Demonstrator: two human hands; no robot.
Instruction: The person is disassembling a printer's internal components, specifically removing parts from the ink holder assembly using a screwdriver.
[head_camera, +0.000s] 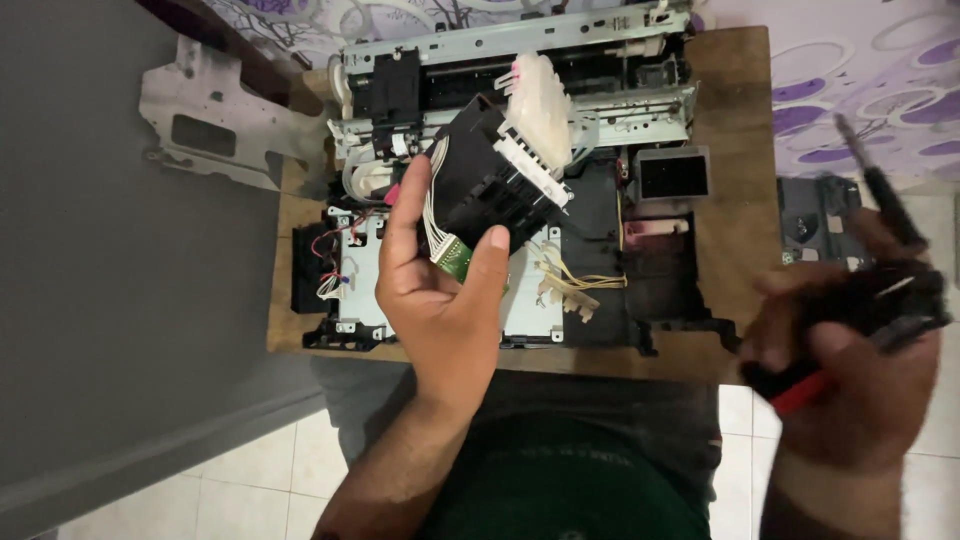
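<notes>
Left hand (440, 290) has the carriage (495, 175) lifted off the printer (520, 60), right hand (850, 370) gripping pliers (860, 330). Reckon that ribbon cable (432, 215) needs freeing now.

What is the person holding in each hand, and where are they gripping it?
The left hand holds a black printer carriage block by its lower end, thumb beside the small green board. The right hand, blurred, grips a black-shafted tool by its handle.
</notes>
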